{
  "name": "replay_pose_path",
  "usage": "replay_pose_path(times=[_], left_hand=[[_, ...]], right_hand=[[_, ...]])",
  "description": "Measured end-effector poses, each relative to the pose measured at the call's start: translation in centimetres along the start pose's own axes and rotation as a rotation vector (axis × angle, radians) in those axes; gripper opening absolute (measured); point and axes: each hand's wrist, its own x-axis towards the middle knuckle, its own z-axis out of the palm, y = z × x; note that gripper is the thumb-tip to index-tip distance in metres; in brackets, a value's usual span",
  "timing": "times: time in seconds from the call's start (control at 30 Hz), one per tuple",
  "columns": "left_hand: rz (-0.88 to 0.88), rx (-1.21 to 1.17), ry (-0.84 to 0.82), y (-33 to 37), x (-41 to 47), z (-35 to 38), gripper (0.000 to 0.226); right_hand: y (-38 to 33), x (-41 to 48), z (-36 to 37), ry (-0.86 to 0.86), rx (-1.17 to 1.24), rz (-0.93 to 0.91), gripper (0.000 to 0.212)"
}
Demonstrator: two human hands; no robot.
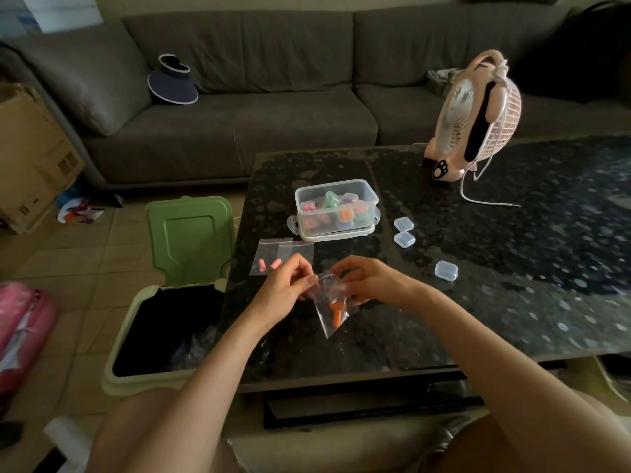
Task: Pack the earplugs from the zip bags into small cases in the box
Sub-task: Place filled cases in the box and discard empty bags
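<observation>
Orange earplugs (336, 315) sit low in a clear zip bag (328, 293) that hangs over the near left part of the tabletop (512, 268). The left hand (286, 288) and the right hand (365, 283) each pinch its top edge, close together with fingers curled on the plastic. Just beyond the left hand, by the tabletop's left edge, a second zip bag (285, 249) lies flat with pink earplugs (269, 265) inside. Behind it stands the clear box (336, 186), topless, holding small cases (341, 211) with coloured contents. Right of the box lie two empty cases (404, 224) touching, and a third case (446, 270) nearer the right hand. A pink fan (474, 121) stands near the far edge, its white cable (485, 199) trailing across the surface. On the floor against the left edge is a bin (136, 336) with its green lid (189, 240) raised. Beyond is a grey sofa (273, 114) with a visor (172, 80) on it.
</observation>
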Motion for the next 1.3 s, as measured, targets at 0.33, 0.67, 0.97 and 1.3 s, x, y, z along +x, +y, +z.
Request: replay_pose_path(times=[0.33,0.67,0.97,1.3], left_hand=[[-0.073,0.051,0.167,-1.7,1.0,0.1,0.014],[-0.058,-0.140,0.125,-1.2,1.0,0.0,0.008],[-0.045,-0.138,0.136,-2.0,1.1,-0.3,0.014],[-0.151,-0.136,0.290,-2.3,1.4,-0.3,0.013]], right_hand=[[1.0,0.2,0.1,0.052,0.089,0.065,0.028],[1.8,1.3,1.1,0.178,0.021,0.122,0.033],[1.2,1.0,0.6,0.265,0.220,0.070,0.003],[0.1,0.4,0.1,0.294,0.169,0.101,0.026]])
